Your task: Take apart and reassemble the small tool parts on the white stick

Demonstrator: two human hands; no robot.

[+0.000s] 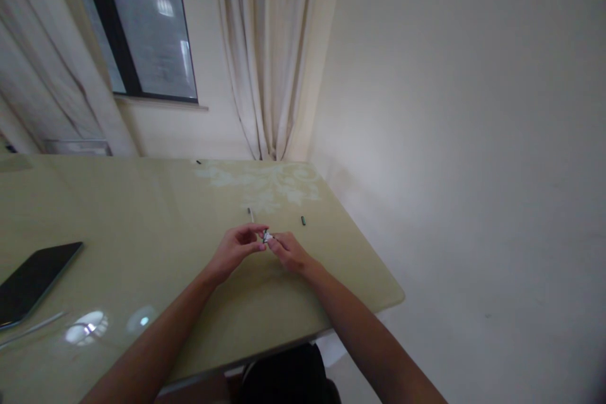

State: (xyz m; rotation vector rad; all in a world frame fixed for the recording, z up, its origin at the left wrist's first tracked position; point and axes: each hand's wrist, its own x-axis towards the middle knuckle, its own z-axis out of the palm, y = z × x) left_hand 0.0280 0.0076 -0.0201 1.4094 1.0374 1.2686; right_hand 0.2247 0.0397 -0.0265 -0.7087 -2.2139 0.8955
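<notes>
A small white and dark object [267,237] is held between both hands above the pale yellow-green table [156,227]; its details are too small to tell. My left hand [237,249] grips its left side between thumb and fingertips. From the right, my right hand [290,252] pinches it with thumb and index finger. Just beyond the hands lies a thin white stick with a dark end [250,213]. A small dark green piece [303,221] rests to the right of the stick.
At the left lies a black tablet [35,278], with a white cable [35,329] in front of it. A tiny dark item [199,162] is near the far edge. Curtains and a window stand behind the table, and a wall rises on the right.
</notes>
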